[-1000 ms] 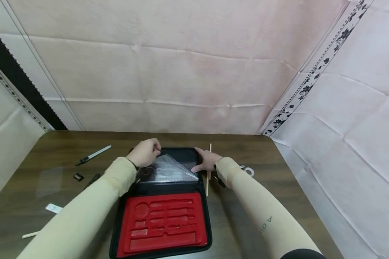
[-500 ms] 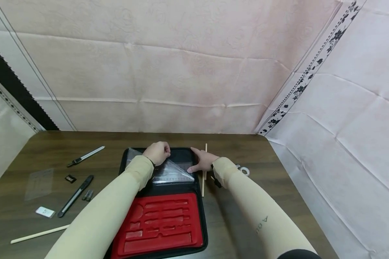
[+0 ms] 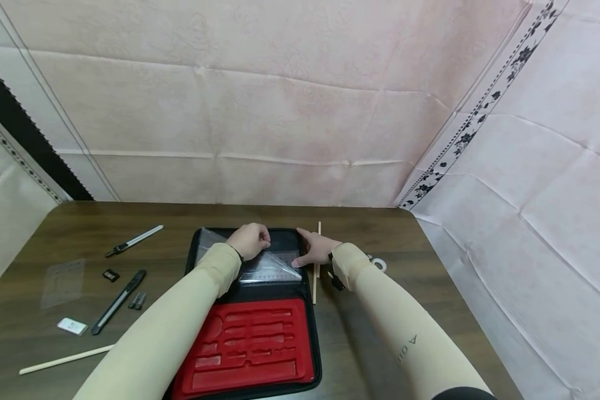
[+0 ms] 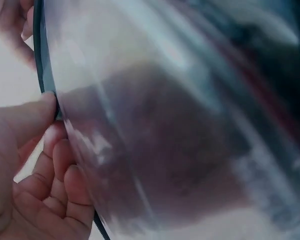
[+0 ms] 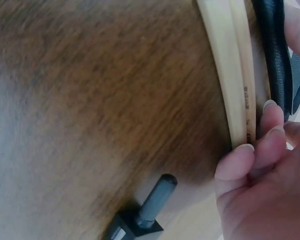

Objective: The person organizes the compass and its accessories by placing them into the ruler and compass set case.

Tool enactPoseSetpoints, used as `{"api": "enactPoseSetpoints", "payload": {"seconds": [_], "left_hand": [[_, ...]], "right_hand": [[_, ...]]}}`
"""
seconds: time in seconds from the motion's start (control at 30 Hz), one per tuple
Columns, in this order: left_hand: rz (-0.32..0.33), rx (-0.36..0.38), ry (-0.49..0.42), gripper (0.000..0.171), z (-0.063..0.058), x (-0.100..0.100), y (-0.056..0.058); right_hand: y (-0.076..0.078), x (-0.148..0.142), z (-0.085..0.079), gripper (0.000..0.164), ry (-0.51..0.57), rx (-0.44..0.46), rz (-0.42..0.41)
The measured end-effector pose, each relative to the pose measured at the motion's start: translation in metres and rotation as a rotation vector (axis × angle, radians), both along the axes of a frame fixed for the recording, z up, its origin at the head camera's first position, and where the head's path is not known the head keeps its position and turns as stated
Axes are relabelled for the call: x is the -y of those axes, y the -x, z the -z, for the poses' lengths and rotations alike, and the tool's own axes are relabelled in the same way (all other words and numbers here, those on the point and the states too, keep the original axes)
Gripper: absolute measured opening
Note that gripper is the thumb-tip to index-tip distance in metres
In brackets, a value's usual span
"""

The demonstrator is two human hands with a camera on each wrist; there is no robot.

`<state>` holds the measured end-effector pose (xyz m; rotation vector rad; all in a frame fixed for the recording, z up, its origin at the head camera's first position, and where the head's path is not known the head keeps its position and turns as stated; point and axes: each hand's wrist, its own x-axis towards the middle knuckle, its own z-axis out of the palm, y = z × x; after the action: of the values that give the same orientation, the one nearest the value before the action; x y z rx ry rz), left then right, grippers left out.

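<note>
Between 2 hands [image 3: 248, 243] [image 3: 316, 248], narrow room inside the black case's edges [image 3: 313, 339]

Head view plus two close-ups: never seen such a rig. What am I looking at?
No machine here: someone is working bare-handed. The wide picture is from a camera worn on the head; each close-up is from one on a wrist. On the table lies an open black case with a red tray. Left of it are a slim dark tool, a white block and a pale stick; right of it, wooden sticks. The left hand seems to pinch a clear plastic sheet; the right hand holds the case's side edge.
</note>
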<state>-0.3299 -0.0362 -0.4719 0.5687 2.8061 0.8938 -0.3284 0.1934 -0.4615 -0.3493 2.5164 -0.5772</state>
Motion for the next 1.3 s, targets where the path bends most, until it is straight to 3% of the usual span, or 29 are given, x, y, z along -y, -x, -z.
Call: {"api": "enactPoseSetpoints", "payload": {"seconds": [0.43, 0.83, 1.1, 1.3], "left_hand": [[0.025, 0.017, 0.028, 0.007, -0.008, -0.004, -0.008], [0.061, 0.063, 0.068, 0.009, -0.005, -0.003, -0.006], [0.054, 0.136, 0.006, 0.01, -0.011, -0.002, -0.011], [0.067, 0.091, 0.096, 0.012, -0.008, -0.003, -0.01]], "right_hand": [[-0.004, 0.004, -0.002, 0.104, 0.026, -0.001, 0.002], [-0.006, 0.001, -0.003, 0.103, 0.032, -0.029, -0.018], [-0.006, 0.0, -0.003, 0.103, 0.035, -0.032, -0.011], [-0.006, 0.0, -0.004, 0.103, 0.031, -0.021, -0.002]]}}
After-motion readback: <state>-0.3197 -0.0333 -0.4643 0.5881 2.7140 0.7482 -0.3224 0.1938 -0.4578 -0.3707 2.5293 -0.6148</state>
